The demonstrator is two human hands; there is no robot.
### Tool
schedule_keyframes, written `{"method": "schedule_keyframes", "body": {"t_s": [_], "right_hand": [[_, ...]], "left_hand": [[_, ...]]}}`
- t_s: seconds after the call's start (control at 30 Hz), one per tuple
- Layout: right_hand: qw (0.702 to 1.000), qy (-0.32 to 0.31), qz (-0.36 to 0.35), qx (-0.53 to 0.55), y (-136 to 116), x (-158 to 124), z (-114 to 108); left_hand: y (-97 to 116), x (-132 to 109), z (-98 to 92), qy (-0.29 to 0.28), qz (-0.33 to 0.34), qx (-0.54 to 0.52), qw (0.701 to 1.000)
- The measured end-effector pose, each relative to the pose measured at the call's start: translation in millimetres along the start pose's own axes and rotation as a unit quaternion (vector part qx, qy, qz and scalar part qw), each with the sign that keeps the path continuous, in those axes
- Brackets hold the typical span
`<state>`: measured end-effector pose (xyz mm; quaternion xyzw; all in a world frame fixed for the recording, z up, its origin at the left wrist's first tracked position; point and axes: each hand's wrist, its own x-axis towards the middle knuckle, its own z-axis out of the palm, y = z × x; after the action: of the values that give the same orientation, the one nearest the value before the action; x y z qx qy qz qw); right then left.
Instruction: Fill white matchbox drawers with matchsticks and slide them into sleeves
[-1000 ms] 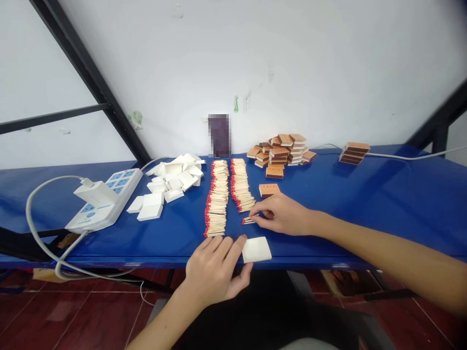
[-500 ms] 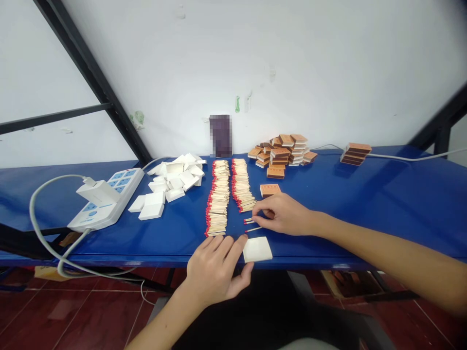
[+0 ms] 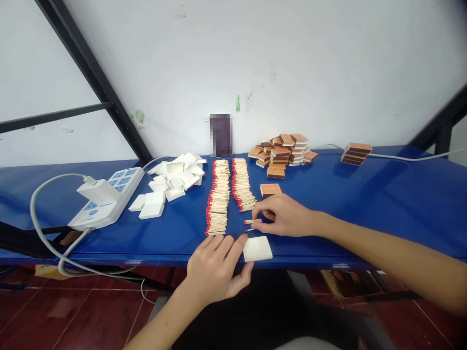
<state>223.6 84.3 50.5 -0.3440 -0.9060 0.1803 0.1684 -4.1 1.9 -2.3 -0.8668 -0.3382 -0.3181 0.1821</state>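
My left hand [image 3: 217, 265] grips a small white matchbox tray [image 3: 258, 249] at its left side, index finger at the top corner and thumb at the bottom corner. The tray lies flat near the table's front edge, its inside bare. Just above it, my right hand [image 3: 282, 215] is curled in a pinch, thumb and index finger closing around a few red-tipped matches [image 3: 250, 222] on the tabletop. Another match, partly hidden by the thumb, lies just below them. Two long rows of matches, a left row [image 3: 219, 194] and a right row [image 3: 241, 184], stretch toward the wall.
White trays [image 3: 175, 177] are heaped at left, beside a power strip [image 3: 109, 199] with a plugged-in adapter and cable. Orange matchboxes [image 3: 280, 151] are piled at back right, with one box [image 3: 270, 189] behind my right hand and a stack [image 3: 356, 153] farther right. A pixelated dark rectangle [image 3: 221, 136] stands against the wall.
My right thumb and index finger have shifted slightly around the loose matches, and the matches between them now sit closer together. My left hand and the tray stay in place.
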Motion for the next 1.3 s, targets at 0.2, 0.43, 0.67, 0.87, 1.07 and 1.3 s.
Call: {"method": "schedule_keyframes", "body": {"t_s": [0.2,0.43,0.67,0.87,1.07,1.3], "right_hand": [[1.000,0.005,0.000,-0.006,-0.1,0.2,1.5],[1.000,0.017,-0.006,-0.011,3.7,1.1,4.0],[1.000,0.022,-0.013,-0.008,4.5,1.4,4.3],[0.999,0.050,0.006,-0.010,5.4,1.3,4.1],[0.994,0.084,0.039,-0.051,15.4,5.7,11.1],[0.996,0.065,0.054,-0.033,13.3,9.2,11.5]], "left_hand": [[0.5,0.3,0.1,-0.005,0.000,0.004,1.000],[0.3,-0.2,1.2,-0.001,0.000,0.009,1.000],[1.1,0.0,-0.1,0.000,-0.001,-0.001,1.000],[0.7,0.4,0.0,0.003,0.000,0.000,1.000],[0.5,1.2,0.4,-0.001,-0.001,0.000,1.000],[0.7,0.0,0.3,0.000,-0.002,-0.004,1.000]]}}
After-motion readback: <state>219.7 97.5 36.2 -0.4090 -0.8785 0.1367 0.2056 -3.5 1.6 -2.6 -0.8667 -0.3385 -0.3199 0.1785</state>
